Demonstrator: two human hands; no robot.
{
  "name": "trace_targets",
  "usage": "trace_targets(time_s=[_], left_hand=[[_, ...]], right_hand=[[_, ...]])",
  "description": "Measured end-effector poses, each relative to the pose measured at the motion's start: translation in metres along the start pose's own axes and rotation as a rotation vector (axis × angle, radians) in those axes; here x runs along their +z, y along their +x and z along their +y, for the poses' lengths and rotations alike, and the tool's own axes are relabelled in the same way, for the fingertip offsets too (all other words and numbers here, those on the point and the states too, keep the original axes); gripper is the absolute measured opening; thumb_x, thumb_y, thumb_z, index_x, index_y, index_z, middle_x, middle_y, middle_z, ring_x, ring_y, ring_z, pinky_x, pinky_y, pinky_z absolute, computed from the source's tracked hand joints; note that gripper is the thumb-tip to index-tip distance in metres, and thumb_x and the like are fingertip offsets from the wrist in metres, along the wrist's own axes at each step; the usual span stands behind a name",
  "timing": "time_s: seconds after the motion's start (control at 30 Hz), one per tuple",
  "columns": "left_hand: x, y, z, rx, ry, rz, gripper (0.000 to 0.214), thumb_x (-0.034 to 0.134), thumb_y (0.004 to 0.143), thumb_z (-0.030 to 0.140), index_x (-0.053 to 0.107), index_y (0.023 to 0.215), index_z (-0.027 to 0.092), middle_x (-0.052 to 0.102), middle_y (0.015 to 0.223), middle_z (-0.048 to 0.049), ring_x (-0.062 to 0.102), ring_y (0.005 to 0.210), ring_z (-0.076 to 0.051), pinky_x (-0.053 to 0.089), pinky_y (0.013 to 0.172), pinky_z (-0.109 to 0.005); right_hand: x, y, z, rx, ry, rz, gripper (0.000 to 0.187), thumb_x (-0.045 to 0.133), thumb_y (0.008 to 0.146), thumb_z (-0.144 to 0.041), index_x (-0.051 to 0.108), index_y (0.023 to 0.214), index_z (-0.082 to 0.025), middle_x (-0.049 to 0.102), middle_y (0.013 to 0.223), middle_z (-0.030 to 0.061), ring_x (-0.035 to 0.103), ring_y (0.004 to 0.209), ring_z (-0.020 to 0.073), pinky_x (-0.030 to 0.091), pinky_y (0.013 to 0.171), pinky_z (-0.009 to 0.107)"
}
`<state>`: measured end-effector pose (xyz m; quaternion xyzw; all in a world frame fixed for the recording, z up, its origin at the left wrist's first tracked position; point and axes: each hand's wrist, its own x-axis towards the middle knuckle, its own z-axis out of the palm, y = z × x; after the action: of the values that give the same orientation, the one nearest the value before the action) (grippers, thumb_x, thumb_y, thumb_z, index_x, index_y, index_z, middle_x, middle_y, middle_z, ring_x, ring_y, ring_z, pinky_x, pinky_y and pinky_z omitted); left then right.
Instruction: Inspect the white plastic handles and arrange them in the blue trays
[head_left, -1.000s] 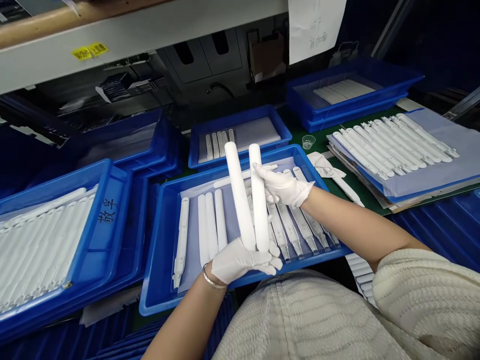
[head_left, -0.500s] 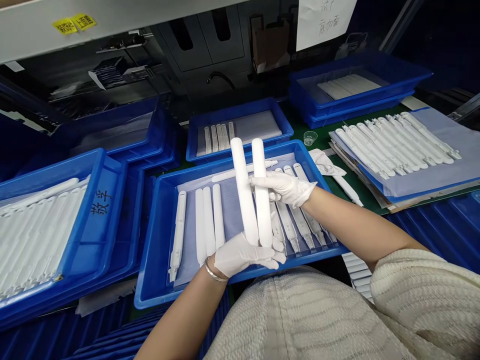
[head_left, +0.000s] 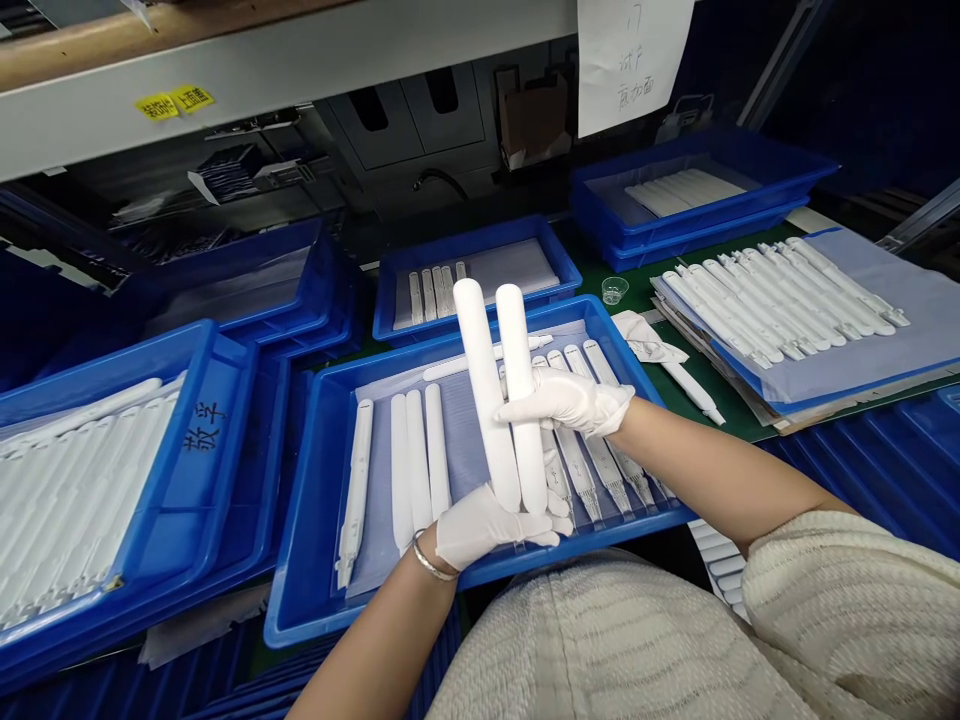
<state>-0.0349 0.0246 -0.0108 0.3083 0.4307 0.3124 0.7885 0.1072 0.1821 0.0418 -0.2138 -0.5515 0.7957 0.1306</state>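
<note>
Two long white round-ended plastic pieces are held side by side above a blue tray [head_left: 294,560], the left piece [head_left: 484,390] and the right piece [head_left: 523,340]. My left hand [head_left: 491,525], in a white glove, holds their lower ends, its fingers passing beneath. My right hand [head_left: 574,398], also gloved, closes round the middle of the right piece, and a fingertip reaches the left piece. In the tray below lie smooth white pieces [head_left: 416,450] at the left, a slim detailed white part [head_left: 356,490], and several ribbed-end parts [head_left: 604,465] partly hidden by my right hand.
Stacked blue trays with white parts stand left [head_left: 217,420], behind [head_left: 480,245] and back right [head_left: 705,190]. White parts lie in a row on a paper stack [head_left: 795,300] at right. Nearby are a small clear cup [head_left: 614,290] and a cloth-wrapped part [head_left: 649,338]. A shelf edge [head_left: 375,60] crosses overhead.
The view has tilted up slightly, so the scene sits lower. My right hand has slid a little down the right piece, its fingertip now over the left piece. Both pieces stay held.
</note>
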Motion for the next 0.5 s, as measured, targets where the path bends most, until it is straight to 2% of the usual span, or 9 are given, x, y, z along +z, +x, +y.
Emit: trace_targets(time_s=[0.13,0.23,0.3,0.37,0.43,0.5], left_hand=[[-0.001,0.003,0.000,0.039,0.051,0.005,0.052,0.092,0.069,0.034,0.073,0.114,0.016,0.073,0.116,-0.0150,0.070,0.110,-0.032,0.057,0.094,-0.045],[-0.002,0.005,0.000,0.118,0.178,0.022,0.056,0.089,0.072,0.037,0.069,0.120,0.017,0.074,0.114,-0.0145,0.070,0.109,-0.031,0.054,0.098,-0.047],[0.000,0.007,0.002,0.202,0.267,0.113,0.053,0.086,0.074,0.039,0.067,0.117,0.016,0.075,0.103,-0.0123,0.071,0.099,-0.027,0.056,0.092,-0.042],[0.003,0.007,0.005,0.287,0.292,0.255,0.050,0.084,0.077,0.041,0.064,0.116,0.016,0.073,0.094,-0.0087,0.070,0.085,-0.023,0.057,0.079,-0.036],[0.008,0.007,0.010,0.344,0.263,0.385,0.051,0.082,0.078,0.041,0.061,0.116,0.016,0.072,0.092,-0.0063,0.067,0.075,-0.019,0.055,0.069,-0.032],[0.012,0.007,0.016,0.378,0.233,0.475,0.051,0.083,0.076,0.041,0.060,0.115,0.016,0.071,0.095,-0.0065,0.066,0.074,-0.019,0.053,0.067,-0.031]], right_hand=[[0.004,-0.004,-0.004,-0.023,-0.075,0.075,0.027,0.086,0.074,-0.026,0.075,0.096,-0.014,0.075,0.100,0.0067,0.071,0.098,0.0233,0.058,0.096,0.044],[0.004,-0.005,-0.005,-0.017,-0.110,0.145,0.028,0.084,0.074,-0.024,0.075,0.098,-0.014,0.075,0.103,0.0074,0.070,0.104,0.0259,0.055,0.101,0.047],[0.003,-0.005,-0.006,-0.022,-0.120,0.181,0.028,0.083,0.076,-0.024,0.074,0.101,-0.014,0.075,0.107,0.0078,0.069,0.107,0.0266,0.053,0.103,0.048],[0.003,-0.005,-0.005,-0.037,-0.145,0.198,0.027,0.081,0.078,-0.025,0.073,0.101,-0.014,0.074,0.107,0.0081,0.068,0.108,0.0271,0.052,0.104,0.049],[0.003,-0.004,-0.004,-0.041,-0.177,0.207,0.022,0.080,0.079,-0.026,0.073,0.097,-0.014,0.075,0.103,0.0080,0.069,0.105,0.0274,0.053,0.103,0.049],[0.005,-0.003,-0.003,-0.032,-0.184,0.203,0.019,0.080,0.079,-0.027,0.073,0.092,-0.015,0.075,0.099,0.0079,0.069,0.101,0.0274,0.054,0.100,0.049]])
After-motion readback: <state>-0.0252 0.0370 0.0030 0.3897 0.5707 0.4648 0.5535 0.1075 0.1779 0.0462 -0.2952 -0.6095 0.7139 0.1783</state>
